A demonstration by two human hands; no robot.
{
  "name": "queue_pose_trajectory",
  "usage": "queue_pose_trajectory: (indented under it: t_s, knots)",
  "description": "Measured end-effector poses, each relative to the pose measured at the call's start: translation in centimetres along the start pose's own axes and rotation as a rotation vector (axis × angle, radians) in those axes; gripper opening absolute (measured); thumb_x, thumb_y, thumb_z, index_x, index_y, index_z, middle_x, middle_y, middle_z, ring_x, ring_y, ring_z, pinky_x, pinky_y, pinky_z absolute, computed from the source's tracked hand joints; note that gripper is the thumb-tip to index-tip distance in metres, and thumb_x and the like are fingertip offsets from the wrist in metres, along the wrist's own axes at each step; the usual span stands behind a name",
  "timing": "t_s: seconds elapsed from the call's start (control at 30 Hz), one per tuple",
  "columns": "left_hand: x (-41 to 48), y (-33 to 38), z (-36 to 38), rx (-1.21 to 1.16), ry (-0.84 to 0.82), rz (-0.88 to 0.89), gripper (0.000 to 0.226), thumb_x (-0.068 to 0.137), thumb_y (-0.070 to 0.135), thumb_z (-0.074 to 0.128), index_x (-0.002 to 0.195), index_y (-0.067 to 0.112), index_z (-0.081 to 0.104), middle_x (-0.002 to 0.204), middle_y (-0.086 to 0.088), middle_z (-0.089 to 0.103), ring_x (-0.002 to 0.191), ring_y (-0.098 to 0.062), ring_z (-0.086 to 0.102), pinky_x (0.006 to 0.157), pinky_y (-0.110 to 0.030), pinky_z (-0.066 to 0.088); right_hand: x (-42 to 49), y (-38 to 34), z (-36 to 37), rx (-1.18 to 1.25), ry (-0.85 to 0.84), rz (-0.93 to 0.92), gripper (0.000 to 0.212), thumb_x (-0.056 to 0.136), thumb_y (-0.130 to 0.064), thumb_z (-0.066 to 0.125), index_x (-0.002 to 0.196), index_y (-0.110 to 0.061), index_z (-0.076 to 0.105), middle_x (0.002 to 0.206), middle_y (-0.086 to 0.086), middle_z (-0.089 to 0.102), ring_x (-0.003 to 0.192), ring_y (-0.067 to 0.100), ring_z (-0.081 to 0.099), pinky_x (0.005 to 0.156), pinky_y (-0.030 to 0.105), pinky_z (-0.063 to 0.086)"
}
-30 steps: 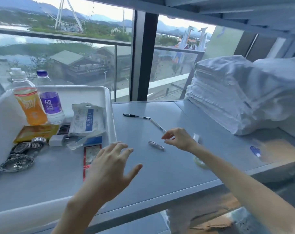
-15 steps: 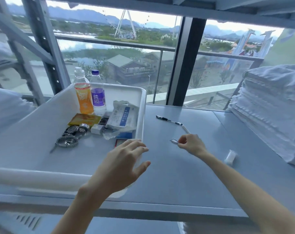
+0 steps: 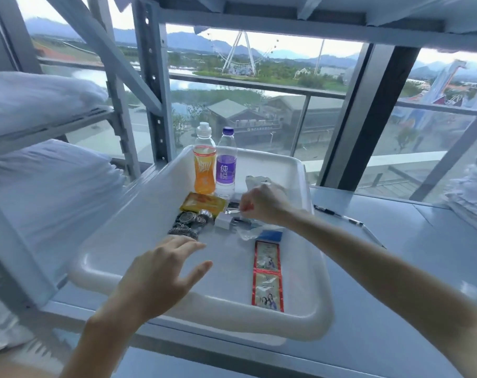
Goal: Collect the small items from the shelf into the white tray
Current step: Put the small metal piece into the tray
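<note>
We are holding our right hand (image 3: 262, 205) over the back half of the white tray (image 3: 312, 301), fingers curled in and pinching a small silvery piece (image 3: 232, 212) just above the clutter there. Our left hand (image 3: 161, 271) is spreading wide over the tray's near left part, fingers straight and holding nothing; whether it is touching the tray floor we cannot tell.

The tray's raised rim is running all round. Its near edge is lying close to the front edge of the shelf (image 3: 395, 282), and its left side is sitting by the upright post (image 3: 153, 91). The tray's front half is offering the most bare floor, with only a red photo strip (image 3: 267, 276) lying along its right side. At the back an orange bottle (image 3: 204, 165) and a water bottle (image 3: 226, 167) are standing upright side by side. In front of them are lying an orange packet (image 3: 203, 204), watches (image 3: 193, 219), a small white box (image 3: 223, 222) and a clear wrapper (image 3: 247, 233).

Right of the tray the grey shelf is lying flat, with a pen (image 3: 338, 214) resting on it near the tray's far right corner. Pillows (image 3: 46, 186) are filling the rack at left, and the window behind is showing a Ferris wheel (image 3: 242, 53).
</note>
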State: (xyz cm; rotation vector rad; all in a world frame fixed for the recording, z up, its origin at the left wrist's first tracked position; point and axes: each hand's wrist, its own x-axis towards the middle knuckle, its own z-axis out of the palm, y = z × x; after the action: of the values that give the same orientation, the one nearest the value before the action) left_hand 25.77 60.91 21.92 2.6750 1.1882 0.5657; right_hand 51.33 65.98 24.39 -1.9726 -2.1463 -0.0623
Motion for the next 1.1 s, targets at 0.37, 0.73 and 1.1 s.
queue_pose_trajectory:
  t_s: [0.37,0.73,1.1]
  knots:
    - [-0.3,-0.4,-0.7,-0.073,0.011,0.089,0.048,0.082,0.056,0.035,0.110,0.030,0.064,0.101,0.017,0.068,0.094,-0.004,0.061,0.072,-0.024,0.047,6.2,0.1,5.0,-0.117,-0.337,-0.036,0.011,0.079,-0.018,0.069,0.089,-0.018,0.074,0.096,0.001,0.068,0.082,0.017,0.061,0.075,0.035,0.055]
    - [-0.2,-1.3,0.2,-0.060,0.010,0.106,0.057,0.081,0.058,0.021,0.120,0.032,0.055,0.108,0.015,0.064,0.104,-0.005,0.053,0.084,-0.024,0.042,6.3,-3.1,10.3,-0.115,-0.206,0.129,0.007,0.080,-0.022,0.067,0.082,-0.020,0.073,0.086,0.003,0.071,0.074,0.021,0.063,0.059,0.025,0.038]
    - [0.1,-1.3,0.0,-0.001,-0.054,0.160,0.054,0.086,0.064,0.024,0.125,0.035,0.050,0.114,0.021,0.059,0.106,0.001,0.052,0.082,-0.019,0.041,4.2,-1.3,4.3,0.043,-0.067,0.088,0.012,0.086,-0.008,0.062,0.091,-0.006,0.073,0.092,0.007,0.074,0.078,0.016,0.068,0.075,0.027,0.055]
